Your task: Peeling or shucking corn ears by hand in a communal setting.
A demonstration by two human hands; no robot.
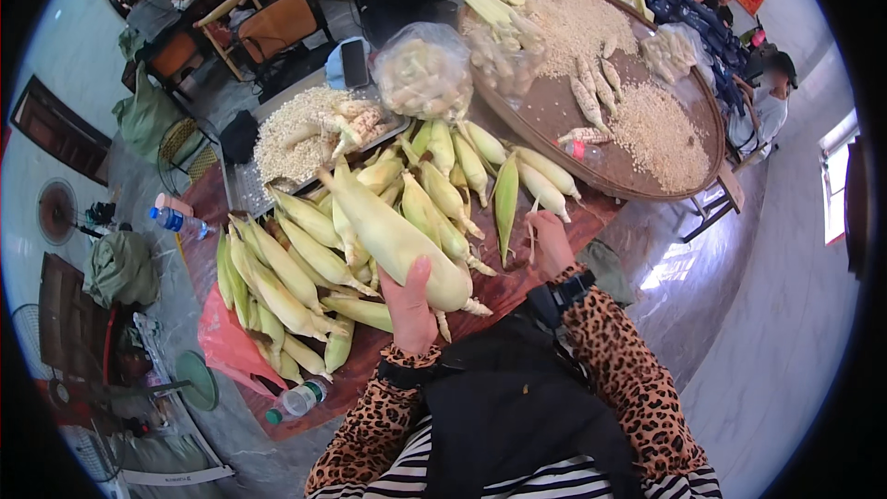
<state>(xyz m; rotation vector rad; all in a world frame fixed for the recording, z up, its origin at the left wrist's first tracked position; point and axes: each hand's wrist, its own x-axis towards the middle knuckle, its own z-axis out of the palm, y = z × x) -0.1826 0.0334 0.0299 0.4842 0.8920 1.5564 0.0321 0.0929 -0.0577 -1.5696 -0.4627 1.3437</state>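
Corn ear (393,240) in left hand (407,310)

A communal hall or farm workroom given over to corn shelling. Red tabletop (545,277) heaped with husked corn cobs (370,231), a wide woven tray (647,176) of loose kernels, a metal tray (242,192) of more kernels. Pale tiled floor (767,333), wooden chairs (273,28), standing fans (57,211), seated people around.

Left hand (407,307) clasped, right hand (552,242) flat
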